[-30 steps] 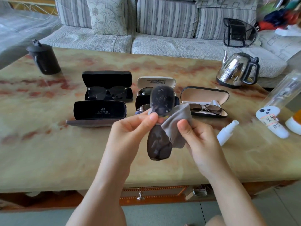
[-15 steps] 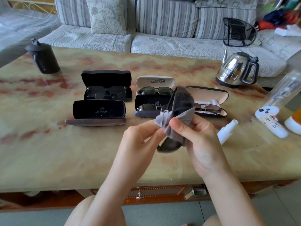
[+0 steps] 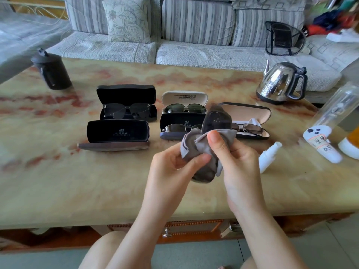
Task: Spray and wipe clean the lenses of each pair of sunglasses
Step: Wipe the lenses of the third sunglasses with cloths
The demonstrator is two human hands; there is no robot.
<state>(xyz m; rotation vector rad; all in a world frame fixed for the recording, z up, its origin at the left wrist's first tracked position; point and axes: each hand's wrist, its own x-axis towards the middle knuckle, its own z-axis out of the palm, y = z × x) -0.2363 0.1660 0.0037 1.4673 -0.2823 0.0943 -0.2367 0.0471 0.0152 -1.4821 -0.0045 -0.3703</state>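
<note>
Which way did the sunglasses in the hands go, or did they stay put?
Yes, the sunglasses moved right: their top lens was in front of the white case, now it overlaps the tan case's left edge.

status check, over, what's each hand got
Left grip pinches cloth round sunglasses. Right grip presses cloth on them with the thumb. Upper lens bare, speckled. Nothing in the way; spray bottle lies off right.
</note>
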